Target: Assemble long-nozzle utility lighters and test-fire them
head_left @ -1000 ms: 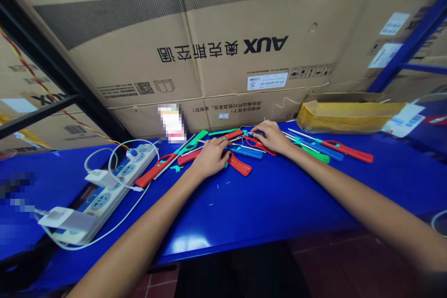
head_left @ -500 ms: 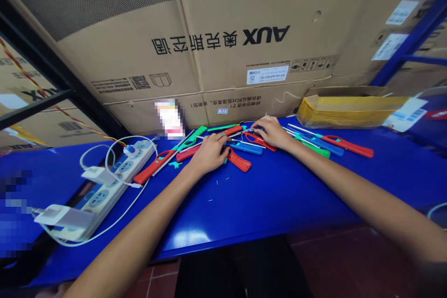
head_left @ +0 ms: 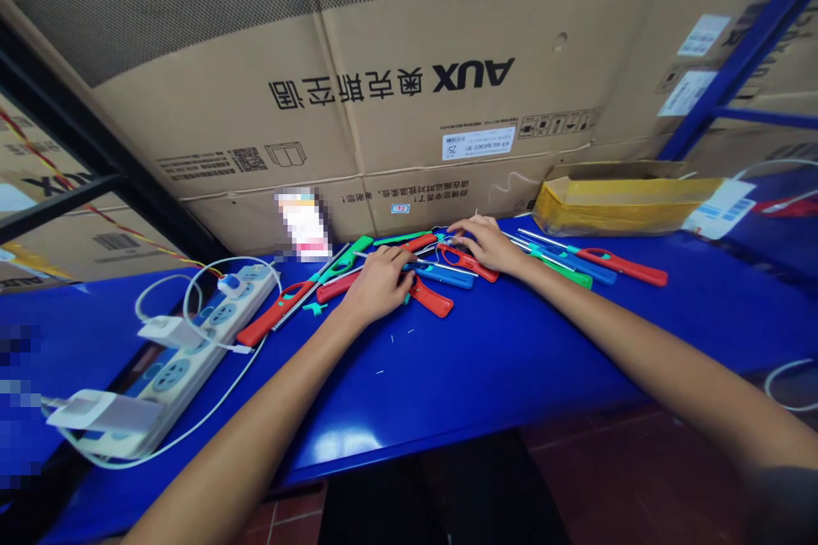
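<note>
Our hands are both lightly curled: the left hand (head_left: 377,285) lies over the pile of long-nosed lighters (head_left: 440,274), and the right hand (head_left: 486,243) rests on a red lighter handle (head_left: 469,262). We cannot tell whether either grips. The lighters, with red, green and blue handles and metal nozzles, lie crossed on the blue table (head_left: 511,392). Against the earlier frame, the layout matches; only the view has shifted slightly. The carton (head_left: 415,17) behind reads AUX, inverted, with 奥克斯空调.

Bare arms (head_left: 268,400) angled inward, left hand (head_left: 377,285) curled palm-down — right hand (head_left: 489,244) palm-down too, spread wide
</note>
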`<state>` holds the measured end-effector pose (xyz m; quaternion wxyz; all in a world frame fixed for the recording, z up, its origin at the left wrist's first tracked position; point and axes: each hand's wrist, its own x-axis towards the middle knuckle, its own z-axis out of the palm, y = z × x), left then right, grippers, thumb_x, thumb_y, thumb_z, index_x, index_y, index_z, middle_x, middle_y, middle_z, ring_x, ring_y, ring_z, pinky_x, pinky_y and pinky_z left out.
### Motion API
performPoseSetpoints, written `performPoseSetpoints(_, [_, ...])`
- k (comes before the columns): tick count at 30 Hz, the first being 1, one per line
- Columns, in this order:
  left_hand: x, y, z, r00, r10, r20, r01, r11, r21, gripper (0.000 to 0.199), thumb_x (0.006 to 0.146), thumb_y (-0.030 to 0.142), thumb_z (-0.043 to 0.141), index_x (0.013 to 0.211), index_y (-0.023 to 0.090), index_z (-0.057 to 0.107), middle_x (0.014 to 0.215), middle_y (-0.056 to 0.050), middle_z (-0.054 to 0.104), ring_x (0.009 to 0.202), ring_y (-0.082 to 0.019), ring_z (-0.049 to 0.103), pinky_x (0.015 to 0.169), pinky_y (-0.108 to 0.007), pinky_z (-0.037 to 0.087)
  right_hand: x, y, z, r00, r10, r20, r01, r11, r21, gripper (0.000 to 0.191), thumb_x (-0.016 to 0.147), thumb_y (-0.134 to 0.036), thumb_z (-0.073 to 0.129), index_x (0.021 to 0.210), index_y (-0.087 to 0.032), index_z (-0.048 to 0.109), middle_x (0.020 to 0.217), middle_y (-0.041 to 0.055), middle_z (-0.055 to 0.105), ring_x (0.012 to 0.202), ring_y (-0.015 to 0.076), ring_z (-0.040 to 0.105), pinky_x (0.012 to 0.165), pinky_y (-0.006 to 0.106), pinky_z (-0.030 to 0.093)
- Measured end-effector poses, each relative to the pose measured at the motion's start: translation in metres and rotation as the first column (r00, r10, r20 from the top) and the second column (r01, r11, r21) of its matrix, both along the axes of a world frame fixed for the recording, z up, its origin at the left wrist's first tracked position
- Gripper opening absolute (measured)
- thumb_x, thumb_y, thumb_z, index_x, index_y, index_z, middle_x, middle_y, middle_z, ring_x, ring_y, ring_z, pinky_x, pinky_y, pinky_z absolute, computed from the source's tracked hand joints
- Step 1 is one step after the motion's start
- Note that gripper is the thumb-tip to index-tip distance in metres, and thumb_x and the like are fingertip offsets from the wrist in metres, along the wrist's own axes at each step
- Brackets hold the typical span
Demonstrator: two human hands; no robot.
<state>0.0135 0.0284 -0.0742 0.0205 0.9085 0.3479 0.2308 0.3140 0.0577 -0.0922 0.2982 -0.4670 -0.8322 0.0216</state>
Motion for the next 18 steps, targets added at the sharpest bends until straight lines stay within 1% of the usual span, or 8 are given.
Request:
performPoseSetpoints(5, [0.008,-0.004,0.001,0.998,-0.022,0.064,0.019,0.999,0.042,0.029,0.105,0.021,0.052,0.129,0.019,0.067,0.132,-0.012,0.071,0.121,-0.031,0.062,0.107,-0.05,0.051,-0.008,-0.005,0.003,0.999,0.035,-0.006,-0.035,0.999,0.012,0.029,0.108,-0.031,0.055,0.132,-0.03,0.072,0.119,0.0115,0.074,0.118,0.0339,0.064,0.106,0.052,0.046])
performPoseSetpoints(8, [0.013,-0.006,0.0,0.999,-0.026,0.044,0.025,0.999,0.038,0.031,0.108,0.026,0.052,0.135,0.02,0.065,0.137,-0.013,0.07,0.124,-0.031,0.061,0.109,-0.051,0.05,-0.011,-0.006,0.002,0.998,0.054,-0.012,-0.054,0.998,0.008,0.027,0.107,-0.03,0.057,0.13,-0.03,0.073,0.121,0.0107,0.075,0.118,0.033,0.065,0.105,0.05,0.047])
performPoseSetpoints(10, [0.016,-0.006,0.001,0.999,-0.026,0.031,0.025,0.999,0.031,0.032,0.109,0.031,0.052,0.136,0.02,0.066,0.138,-0.012,0.07,0.125,-0.031,0.061,0.109,-0.051,0.049,-0.012,-0.007,0.002,0.997,0.069,-0.037,-0.069,0.998,0.005,0.025,0.107,-0.03,0.059,0.128,-0.03,0.072,0.121,0.0098,0.076,0.117,0.0319,0.066,0.105,0.05,0.047])
performPoseSetpoints(14, [0.028,-0.001,0.008,1.0,-0.003,0.002,0.003,0.998,0.055,0.03,0.111,0.035,0.05,0.131,0.02,0.068,0.128,-0.011,0.074,0.116,-0.03,0.064,0.105,-0.047,0.049,-0.013,-0.008,0.002,0.987,0.117,-0.114,-0.118,0.993,-0.002,0.024,0.105,-0.032,0.062,0.127,-0.029,0.071,0.112,0.0082,0.079,0.114,0.0311,0.068,0.105,0.052,0.049])
performPoseSetpoints(16, [0.038,0.004,0.015,0.999,0.025,-0.042,-0.022,0.998,0.061,0.029,0.11,0.036,0.052,0.127,0.019,0.069,0.12,-0.012,0.076,0.11,-0.03,0.066,0.1,-0.045,0.051,-0.014,-0.009,0.0,0.973,0.152,-0.174,-0.157,0.987,-0.019,0.026,0.105,-0.033,0.062,0.128,-0.028,0.071,0.117,0.0095,0.077,0.113,0.0301,0.07,0.103,0.051,0.052])
performPoseSetpoints(18, [0.049,0.01,0.021,0.993,0.052,-0.102,-0.048,0.998,0.045,0.024,0.107,0.032,0.059,0.123,0.018,0.071,0.112,-0.012,0.077,0.106,-0.03,0.068,0.095,-0.043,0.052,-0.014,-0.009,-0.002,0.956,0.173,-0.237,-0.188,0.981,-0.04,0.028,0.104,-0.033,0.062,0.129,-0.027,0.071,0.123,0.0112,0.073,0.111,0.0283,0.073,0.101,0.048,0.055])
